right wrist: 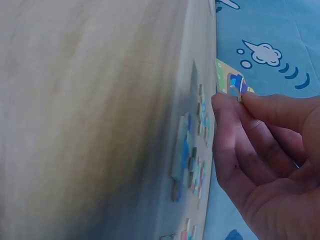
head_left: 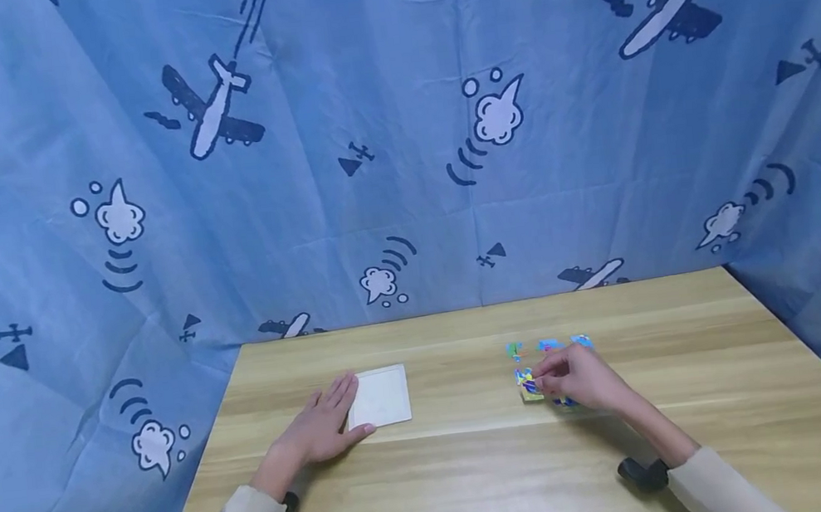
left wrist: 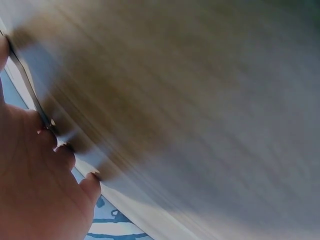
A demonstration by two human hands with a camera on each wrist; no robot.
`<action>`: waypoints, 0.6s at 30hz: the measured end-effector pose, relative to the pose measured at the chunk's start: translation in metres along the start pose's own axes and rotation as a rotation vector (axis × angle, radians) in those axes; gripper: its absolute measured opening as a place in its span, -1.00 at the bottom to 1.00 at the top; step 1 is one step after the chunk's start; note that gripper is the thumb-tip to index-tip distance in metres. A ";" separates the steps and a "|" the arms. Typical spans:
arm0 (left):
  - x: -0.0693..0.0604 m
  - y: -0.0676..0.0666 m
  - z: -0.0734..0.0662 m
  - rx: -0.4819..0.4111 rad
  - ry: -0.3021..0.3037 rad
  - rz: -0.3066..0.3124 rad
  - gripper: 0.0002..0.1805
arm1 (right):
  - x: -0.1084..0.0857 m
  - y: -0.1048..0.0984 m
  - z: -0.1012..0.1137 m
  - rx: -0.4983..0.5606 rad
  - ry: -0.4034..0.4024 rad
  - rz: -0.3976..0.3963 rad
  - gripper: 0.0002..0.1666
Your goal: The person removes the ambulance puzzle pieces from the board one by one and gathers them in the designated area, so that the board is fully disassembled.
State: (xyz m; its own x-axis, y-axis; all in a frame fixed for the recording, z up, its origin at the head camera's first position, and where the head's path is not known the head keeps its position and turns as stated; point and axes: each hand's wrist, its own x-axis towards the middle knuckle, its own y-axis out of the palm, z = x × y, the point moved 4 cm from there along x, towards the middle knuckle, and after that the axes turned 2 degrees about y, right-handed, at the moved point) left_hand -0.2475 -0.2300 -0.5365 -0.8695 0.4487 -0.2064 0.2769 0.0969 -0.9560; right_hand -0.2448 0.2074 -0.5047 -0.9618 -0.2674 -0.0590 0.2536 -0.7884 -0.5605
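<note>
A jigsaw puzzle piece (head_left: 528, 386), yellow, blue and purple, is pinched between the thumb and fingers of my right hand (head_left: 583, 376). The right wrist view shows the held puzzle piece (right wrist: 236, 83) at the fingertips, lifted off the table. More colourful jigsaw pieces (head_left: 550, 345) lie flat behind and below that hand; part of the group is hidden by it. To the left, my left hand (head_left: 321, 425) rests with spread, straight fingers on the left edge of a thin white square board (head_left: 382, 397). Left fingers (left wrist: 91, 186) also show along that edge in the left wrist view.
The light wood table (head_left: 464, 484) ends at a blue curtain (head_left: 401, 165) printed with planes and clouds. Black wrist straps (head_left: 644, 475) sit at both cuffs. Bare wood lies between the white board and the puzzle pieces.
</note>
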 end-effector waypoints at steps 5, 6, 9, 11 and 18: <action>0.001 -0.004 0.000 -0.010 -0.005 -0.003 0.03 | 0.003 0.001 -0.001 -0.021 0.008 -0.006 -0.91; 0.001 -0.005 0.000 -0.013 -0.003 -0.001 0.03 | 0.003 0.001 -0.002 -0.030 0.009 -0.002 -0.91; 0.001 -0.004 0.000 -0.012 -0.001 0.006 0.04 | 0.002 0.003 -0.002 -0.081 0.021 0.010 -0.94; 0.002 -0.003 0.001 -0.008 0.000 0.008 0.04 | 0.001 0.004 -0.003 -0.125 0.019 0.017 -0.94; 0.003 0.001 0.002 -0.012 -0.003 0.010 0.05 | 0.000 0.008 -0.001 -0.223 -0.022 0.031 -0.93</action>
State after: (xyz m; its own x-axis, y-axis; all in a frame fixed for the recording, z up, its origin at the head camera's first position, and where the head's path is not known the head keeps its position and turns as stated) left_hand -0.2505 -0.2309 -0.5386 -0.8680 0.4470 -0.2162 0.2902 0.1033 -0.9514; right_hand -0.2424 0.2019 -0.5104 -0.9506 -0.3040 -0.0622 0.2517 -0.6380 -0.7277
